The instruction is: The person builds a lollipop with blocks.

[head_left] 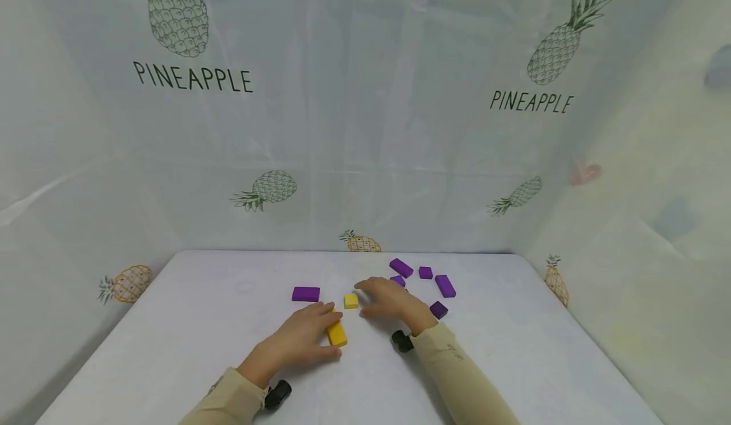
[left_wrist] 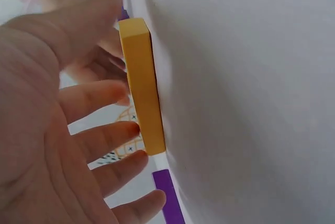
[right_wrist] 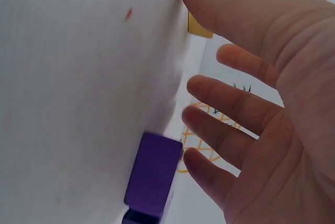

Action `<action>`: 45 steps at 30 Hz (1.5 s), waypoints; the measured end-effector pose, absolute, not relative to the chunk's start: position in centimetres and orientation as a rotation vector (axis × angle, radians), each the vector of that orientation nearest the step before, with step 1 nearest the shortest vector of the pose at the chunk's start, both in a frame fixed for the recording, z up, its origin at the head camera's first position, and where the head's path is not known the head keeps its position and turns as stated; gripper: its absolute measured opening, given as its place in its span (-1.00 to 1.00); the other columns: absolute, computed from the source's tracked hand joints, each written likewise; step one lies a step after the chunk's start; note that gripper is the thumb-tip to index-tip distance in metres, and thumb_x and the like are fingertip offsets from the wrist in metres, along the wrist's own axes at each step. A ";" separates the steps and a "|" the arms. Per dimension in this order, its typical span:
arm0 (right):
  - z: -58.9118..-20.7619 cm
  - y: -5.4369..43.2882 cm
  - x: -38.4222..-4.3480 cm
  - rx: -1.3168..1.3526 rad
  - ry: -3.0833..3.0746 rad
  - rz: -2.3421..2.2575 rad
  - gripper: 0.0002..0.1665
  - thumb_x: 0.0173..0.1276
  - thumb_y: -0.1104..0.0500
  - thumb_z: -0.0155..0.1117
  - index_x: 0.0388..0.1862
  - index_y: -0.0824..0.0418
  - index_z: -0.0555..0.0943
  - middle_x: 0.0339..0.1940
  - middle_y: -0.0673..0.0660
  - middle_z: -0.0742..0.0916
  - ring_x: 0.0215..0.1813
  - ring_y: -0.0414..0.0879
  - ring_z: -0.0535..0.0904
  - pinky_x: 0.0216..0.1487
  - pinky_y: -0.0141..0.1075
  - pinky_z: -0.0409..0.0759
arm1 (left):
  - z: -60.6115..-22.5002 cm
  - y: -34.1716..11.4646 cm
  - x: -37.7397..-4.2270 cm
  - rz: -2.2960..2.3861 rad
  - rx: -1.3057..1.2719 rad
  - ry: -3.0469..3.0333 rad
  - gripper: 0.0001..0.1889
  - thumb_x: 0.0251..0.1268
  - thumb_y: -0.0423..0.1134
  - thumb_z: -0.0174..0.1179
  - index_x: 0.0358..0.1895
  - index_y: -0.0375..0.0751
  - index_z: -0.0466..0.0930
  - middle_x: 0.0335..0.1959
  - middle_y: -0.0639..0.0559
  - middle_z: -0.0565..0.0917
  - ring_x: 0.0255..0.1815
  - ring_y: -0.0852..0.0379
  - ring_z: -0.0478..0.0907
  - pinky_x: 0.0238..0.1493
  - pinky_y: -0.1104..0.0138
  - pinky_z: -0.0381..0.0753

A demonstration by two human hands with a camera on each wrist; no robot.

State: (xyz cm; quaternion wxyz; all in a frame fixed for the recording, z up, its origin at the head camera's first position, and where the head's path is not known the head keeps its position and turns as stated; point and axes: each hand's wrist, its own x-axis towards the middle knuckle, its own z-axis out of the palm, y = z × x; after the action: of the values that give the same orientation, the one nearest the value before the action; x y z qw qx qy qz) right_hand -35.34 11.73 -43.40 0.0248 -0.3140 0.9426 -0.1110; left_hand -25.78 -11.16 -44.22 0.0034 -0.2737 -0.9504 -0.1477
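Observation:
My left hand [head_left: 299, 336] is over a long yellow block [head_left: 338, 336] on the table, its fingers loosely spread. In the left wrist view the fingertips come up to one side of that block [left_wrist: 141, 82], while the thumb stays apart from it; whether they touch is hard to tell. Just right of a small yellow block [head_left: 351, 301] hovers my right hand [head_left: 391, 301], thumb and fingers spread. The right wrist view shows nothing between those fingers; a dark purple block [right_wrist: 154, 171] lies near the little finger. The right hand partly hides a purple block [head_left: 398, 280] behind it.
A flat purple block [head_left: 306, 294] lies beyond the left hand. Behind and right of the right hand are several purple blocks, among them a long one [head_left: 401, 268], a small one [head_left: 425, 273] and another long one [head_left: 445, 286]. Pineapple-print curtains [head_left: 365, 127] surround the white table [head_left: 514, 349].

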 end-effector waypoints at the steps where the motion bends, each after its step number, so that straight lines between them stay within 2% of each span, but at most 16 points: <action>1: -43.5 11.6 -35.4 -0.961 2.909 -0.340 -0.35 0.19 -0.08 0.40 0.27 -0.02 0.50 0.23 -0.03 0.58 0.32 -0.02 0.41 0.33 -0.06 0.35 | -44.2 -11.1 -25.8 -0.453 -0.862 -2.983 -0.26 0.08 0.22 0.28 0.29 -0.11 0.45 0.38 -0.16 0.33 0.39 -0.18 0.23 0.34 -0.08 0.23; 7: -43.7 10.9 -35.5 -0.944 2.895 -0.390 -0.45 0.20 -0.05 0.40 0.18 -0.02 0.57 0.15 -0.07 0.63 0.25 -0.06 0.47 0.30 -0.11 0.39 | -44.2 -10.7 -25.8 -0.436 -0.838 -3.013 -0.35 0.09 0.11 0.34 0.25 -0.09 0.50 0.38 -0.18 0.33 0.37 -0.18 0.26 0.31 -0.09 0.26; 17: -43.7 9.8 -35.3 -0.991 2.878 -0.395 -0.49 0.25 -0.04 0.36 0.17 0.02 0.58 0.12 -0.07 0.64 0.19 -0.11 0.51 0.27 -0.17 0.43 | -44.1 -10.8 -25.7 -0.490 -0.781 -3.018 -0.46 0.06 0.00 0.40 0.17 0.00 0.59 0.33 -0.19 0.38 0.30 -0.18 0.34 0.25 -0.10 0.34; 25: -43.6 9.5 -35.1 -1.013 2.889 -0.396 -0.54 0.26 0.00 0.36 0.13 0.05 0.62 0.07 -0.06 0.67 0.15 -0.11 0.54 0.24 -0.18 0.46 | -44.2 -11.0 -25.5 -0.511 -0.784 -3.048 -0.46 0.04 0.03 0.41 0.16 0.05 0.60 0.34 -0.14 0.38 0.31 -0.14 0.33 0.26 -0.09 0.33; 32: -43.5 9.7 -34.8 -1.048 2.909 -0.348 -0.58 0.27 -0.01 0.34 0.09 0.08 0.64 0.02 -0.05 0.69 0.10 -0.13 0.56 0.20 -0.22 0.49 | -43.7 -11.1 -24.5 -0.536 -0.899 -3.018 -0.46 0.06 0.02 0.38 0.17 0.02 0.60 0.32 -0.19 0.39 0.31 -0.16 0.33 0.25 -0.05 0.36; 37: -43.4 9.9 -34.5 -1.068 2.902 -0.357 -0.60 0.26 0.00 0.35 0.06 0.10 0.65 -0.03 -0.04 0.70 0.03 -0.15 0.58 0.14 -0.25 0.53 | -43.3 -10.9 -23.8 -0.537 -0.941 -3.024 -0.46 0.08 0.05 0.36 0.17 0.04 0.59 0.33 -0.14 0.40 0.32 -0.12 0.33 0.27 -0.03 0.35; 45: -43.4 10.3 -34.1 -1.052 2.869 -0.429 -0.65 0.27 0.05 0.35 0.02 0.10 0.66 -0.09 -0.08 0.69 -0.10 -0.24 0.54 0.07 -0.31 0.55 | -43.1 -10.2 -23.2 -0.562 -0.936 -3.095 -0.29 0.02 0.08 0.40 0.28 -0.08 0.47 0.36 -0.04 0.37 0.33 -0.02 0.35 0.29 0.07 0.36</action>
State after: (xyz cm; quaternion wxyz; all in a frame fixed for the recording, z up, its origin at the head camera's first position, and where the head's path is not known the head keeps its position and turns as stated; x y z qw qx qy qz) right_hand -34.10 10.26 -43.42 0.0277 -0.3409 0.9294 -0.1391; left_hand -23.16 -10.24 -43.05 -0.0701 -0.2845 -0.9407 -0.1710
